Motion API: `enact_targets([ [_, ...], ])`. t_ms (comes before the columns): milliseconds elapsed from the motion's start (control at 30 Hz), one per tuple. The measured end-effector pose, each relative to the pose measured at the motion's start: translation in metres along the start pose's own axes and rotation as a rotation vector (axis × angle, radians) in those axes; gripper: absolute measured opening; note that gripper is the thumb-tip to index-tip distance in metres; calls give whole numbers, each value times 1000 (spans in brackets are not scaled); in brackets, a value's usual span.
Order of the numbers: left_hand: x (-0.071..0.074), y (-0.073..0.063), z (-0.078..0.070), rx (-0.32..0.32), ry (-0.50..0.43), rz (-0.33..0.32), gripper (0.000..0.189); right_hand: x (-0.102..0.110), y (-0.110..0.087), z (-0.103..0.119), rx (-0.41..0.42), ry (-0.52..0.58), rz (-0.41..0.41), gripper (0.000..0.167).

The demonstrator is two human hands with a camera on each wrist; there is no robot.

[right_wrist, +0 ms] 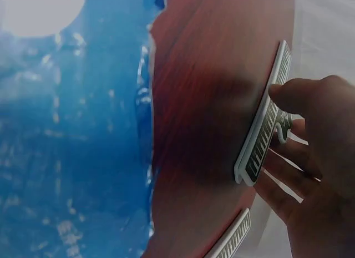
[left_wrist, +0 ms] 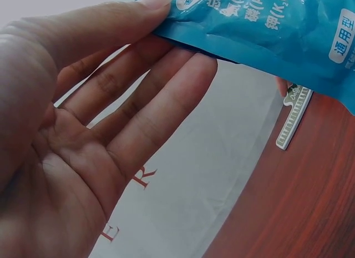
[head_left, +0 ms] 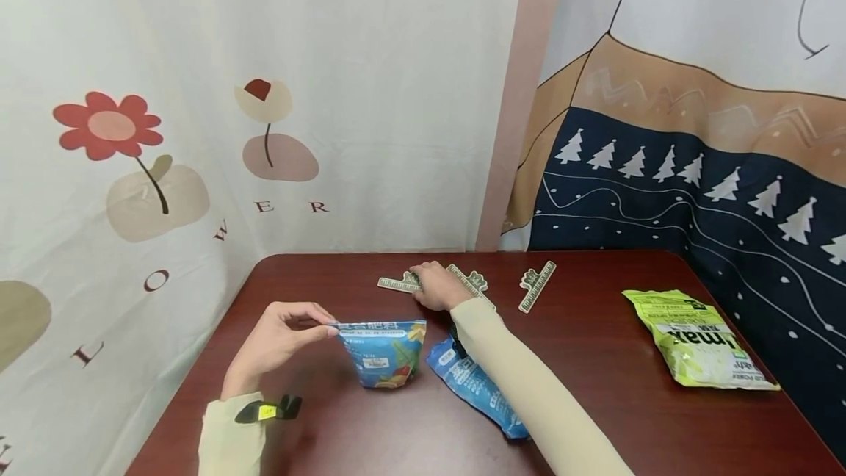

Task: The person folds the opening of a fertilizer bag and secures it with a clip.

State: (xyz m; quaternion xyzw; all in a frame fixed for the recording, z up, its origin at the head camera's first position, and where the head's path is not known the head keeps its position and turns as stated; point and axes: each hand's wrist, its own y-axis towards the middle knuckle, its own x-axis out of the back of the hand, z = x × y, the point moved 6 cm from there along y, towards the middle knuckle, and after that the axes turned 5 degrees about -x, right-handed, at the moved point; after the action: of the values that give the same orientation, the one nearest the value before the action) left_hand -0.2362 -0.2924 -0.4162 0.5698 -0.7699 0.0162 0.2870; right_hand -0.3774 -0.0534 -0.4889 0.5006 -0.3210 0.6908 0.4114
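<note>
My left hand (head_left: 284, 336) pinches the top left corner of a blue printed packet (head_left: 383, 355) between thumb and fingers. This packet is upright, its upper edge drawn flat. My right hand (head_left: 439, 286) is at the back of the table, at a ruler-marked bag clip (head_left: 399, 284). In the right wrist view the thumb lies on that clip's long bar (right_wrist: 266, 125) and the fingers reach behind it. A second blue packet (head_left: 479, 391) lies below the right forearm, which partly covers it. Another bag clip (head_left: 476, 283) lies just right of the right hand.
A third bag clip (head_left: 537, 286) lies farther right at the back. A green-yellow bag (head_left: 707, 344) lies near the right edge of the brown table (head_left: 581, 417). Printed curtains (head_left: 396, 94) hang behind the table.
</note>
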Motion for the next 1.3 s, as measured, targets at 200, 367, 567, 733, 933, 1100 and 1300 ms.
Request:
enact_targets([
  [200,0,0,-1,7,6,1,7,0,2,1,0,-14,-37,49],
  [367,-1,0,-1,24,17,-4,8,0,2,1,-6,33,-58,45],
  [567,-1,-1,0,15,32,-14,9,0,2,3,4,123,-89,38],
  [733,-1,-1,0,13,30,-17,9,3,3,5,-10,186,-138,17],
  [933,-2,-1,0,17,22,-15,8,5,2,7,-30,304,-139,14],
  [1100,-2,-1,-1,6,18,-15,8,4,1,12,-3,373,-118,30],
  [1300,-2,-1,-1,7,2,-7,9,7,-2,14,29,350,-113,21],
])
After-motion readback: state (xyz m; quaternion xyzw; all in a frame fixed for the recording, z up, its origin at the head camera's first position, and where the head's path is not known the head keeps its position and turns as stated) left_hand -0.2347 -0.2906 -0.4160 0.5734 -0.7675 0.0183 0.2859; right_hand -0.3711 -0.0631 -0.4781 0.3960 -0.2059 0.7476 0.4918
